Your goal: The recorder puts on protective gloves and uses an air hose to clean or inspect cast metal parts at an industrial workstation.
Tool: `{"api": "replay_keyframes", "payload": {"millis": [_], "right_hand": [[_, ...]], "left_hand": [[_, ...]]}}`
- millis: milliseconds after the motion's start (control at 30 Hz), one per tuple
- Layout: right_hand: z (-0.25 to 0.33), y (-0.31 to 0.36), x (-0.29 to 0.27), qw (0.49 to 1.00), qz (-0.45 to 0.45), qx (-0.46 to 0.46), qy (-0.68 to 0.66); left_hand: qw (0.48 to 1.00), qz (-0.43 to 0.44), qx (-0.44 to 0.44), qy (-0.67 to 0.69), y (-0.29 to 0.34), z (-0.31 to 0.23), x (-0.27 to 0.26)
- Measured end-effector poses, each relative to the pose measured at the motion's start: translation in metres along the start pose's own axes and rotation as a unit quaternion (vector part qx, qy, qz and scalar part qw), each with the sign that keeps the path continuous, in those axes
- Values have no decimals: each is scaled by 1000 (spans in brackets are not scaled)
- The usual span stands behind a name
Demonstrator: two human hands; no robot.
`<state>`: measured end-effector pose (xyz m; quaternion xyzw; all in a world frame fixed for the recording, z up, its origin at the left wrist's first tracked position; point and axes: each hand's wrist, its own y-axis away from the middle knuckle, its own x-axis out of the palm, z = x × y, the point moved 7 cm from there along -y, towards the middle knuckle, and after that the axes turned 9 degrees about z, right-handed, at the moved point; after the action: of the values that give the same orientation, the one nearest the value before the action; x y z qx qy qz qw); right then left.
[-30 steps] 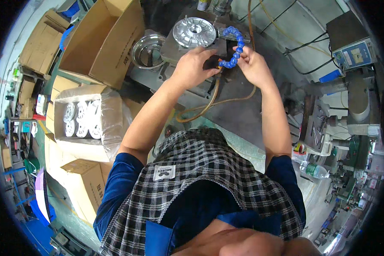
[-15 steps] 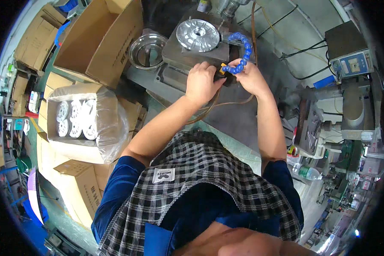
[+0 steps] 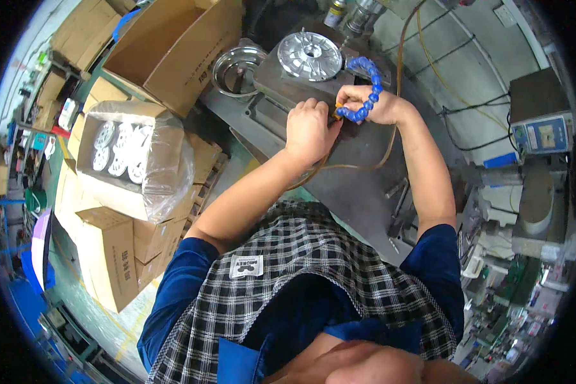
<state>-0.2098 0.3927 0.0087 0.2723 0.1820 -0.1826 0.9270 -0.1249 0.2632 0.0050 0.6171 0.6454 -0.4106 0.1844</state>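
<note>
My right hand (image 3: pixel 381 104) is closed at the end of a blue segmented coolant hose (image 3: pixel 376 81), its fingers by the hose's yellow-orange nozzle (image 3: pixel 338 112). Just left of that nozzle, my left hand (image 3: pixel 309 132) is curled, thumb toward the tip. Whatever it grips is mostly hidden; a dark piece shows beside the thumb. A round, shiny ribbed metal disc (image 3: pixel 305 57) lies on a grey machine block (image 3: pixel 278 78) beyond both hands. From near my left hand, a brown air line (image 3: pixel 365 167) loops to the right and upward.
A steel bowl (image 3: pixel 219 72) stands left of the block. Farther left are a large open carton (image 3: pixel 182 67) and a lined box (image 3: pixel 153 185) of white discs. Metal tools (image 3: pixel 400 203) lie on the table at right. A control box (image 3: pixel 544 133) is at far right.
The view has shifted and turned. My right hand has swung its wrist outward, with its fingers still by the nozzle. My left hand stays curled beside it. The disc remains on the block.
</note>
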Motion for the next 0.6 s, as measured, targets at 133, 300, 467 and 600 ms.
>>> {"api": "replay_keyframes", "payload": {"millis": [133,300,467,600], "right_hand": [[-1,-9,-5,998,45,45,-3],[0,-23,-2,991,106,79,36],[1,-25,-3,993,93,74,-4],[-10,-28,-3,992,81,93,-37]], "left_hand": [[999,15,-36,-12,2,-4,2],[998,0,-41,-38,4,-11,-1],[998,-4,-48,-34,3,-13,-1],[998,2,-64,-29,2,-13,1]]}}
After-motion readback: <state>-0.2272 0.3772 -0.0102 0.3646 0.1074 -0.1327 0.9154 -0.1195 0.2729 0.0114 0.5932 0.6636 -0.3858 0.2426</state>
